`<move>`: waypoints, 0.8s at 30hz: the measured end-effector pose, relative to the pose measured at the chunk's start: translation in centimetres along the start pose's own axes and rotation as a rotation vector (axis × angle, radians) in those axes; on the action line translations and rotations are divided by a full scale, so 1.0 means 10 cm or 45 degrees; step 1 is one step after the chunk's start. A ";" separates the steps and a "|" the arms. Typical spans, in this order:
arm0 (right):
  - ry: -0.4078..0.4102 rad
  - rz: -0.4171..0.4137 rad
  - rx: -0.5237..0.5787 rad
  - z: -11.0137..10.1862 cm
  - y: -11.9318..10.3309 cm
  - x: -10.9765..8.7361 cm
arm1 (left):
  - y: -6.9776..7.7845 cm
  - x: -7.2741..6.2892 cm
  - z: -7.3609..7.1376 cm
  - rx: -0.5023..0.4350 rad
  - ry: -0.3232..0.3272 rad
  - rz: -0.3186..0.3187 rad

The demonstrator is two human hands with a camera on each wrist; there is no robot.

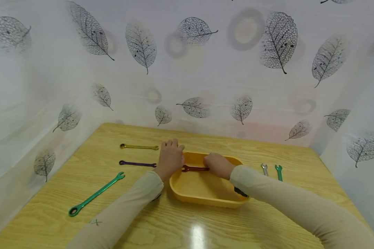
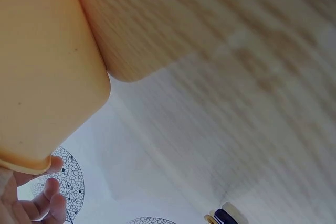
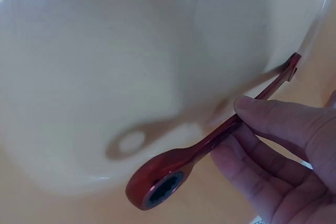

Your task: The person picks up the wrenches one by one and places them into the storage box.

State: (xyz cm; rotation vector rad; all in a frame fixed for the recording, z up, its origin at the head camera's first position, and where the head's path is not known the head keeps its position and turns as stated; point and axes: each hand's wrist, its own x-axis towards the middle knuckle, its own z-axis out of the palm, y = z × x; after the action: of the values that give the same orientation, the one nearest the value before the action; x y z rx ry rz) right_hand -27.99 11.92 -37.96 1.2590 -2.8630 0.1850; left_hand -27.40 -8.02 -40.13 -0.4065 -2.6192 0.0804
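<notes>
A red combination wrench (image 1: 193, 168) is inside a yellow plastic tub (image 1: 202, 200). My right hand (image 1: 218, 165) pinches the wrench around its shank between thumb and fingers. In the right wrist view the ring end of the wrench (image 3: 160, 179) hangs above the tub floor, casting a shadow there, and the open end is close to the tub wall. At the tub's left side, my left hand (image 1: 171, 157) grips the rim. The left wrist view shows a finger against the rim (image 2: 31, 166), other fingers bent loosely away from it.
Left of the tub lie a yellow wrench (image 1: 140, 147), a purple wrench (image 1: 138, 164) and a long green wrench (image 1: 96, 194). On its right are a silver wrench (image 1: 264, 169) and a smaller green wrench (image 1: 279, 172), partly behind the right sleeve. Leaf-printed cloth surrounds the wooden table (image 1: 162, 228).
</notes>
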 end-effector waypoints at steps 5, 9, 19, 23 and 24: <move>0.000 0.003 0.010 0.02 -0.01 0.00 | -0.01 0.00 0.02 -0.002 0.019 0.009; -0.013 0.007 0.027 0.02 -0.02 -0.01 | -0.01 -0.01 0.01 -0.018 0.029 0.021; -0.007 0.023 0.038 0.05 -0.02 -0.01 | -0.01 0.00 -0.02 -0.031 0.002 0.021; -0.005 0.026 0.056 0.08 -0.01 0.00 | -0.01 0.00 -0.03 -0.030 -0.018 0.022; -0.003 0.025 0.059 0.09 0.00 0.00 | -0.01 -0.01 -0.02 -0.030 -0.023 0.023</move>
State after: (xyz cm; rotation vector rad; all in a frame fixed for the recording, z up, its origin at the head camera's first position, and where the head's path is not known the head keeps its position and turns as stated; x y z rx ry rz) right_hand -27.91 11.82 -38.84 1.2397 -2.8900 0.2513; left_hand -27.25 -8.10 -39.93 -0.4402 -2.6367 0.0594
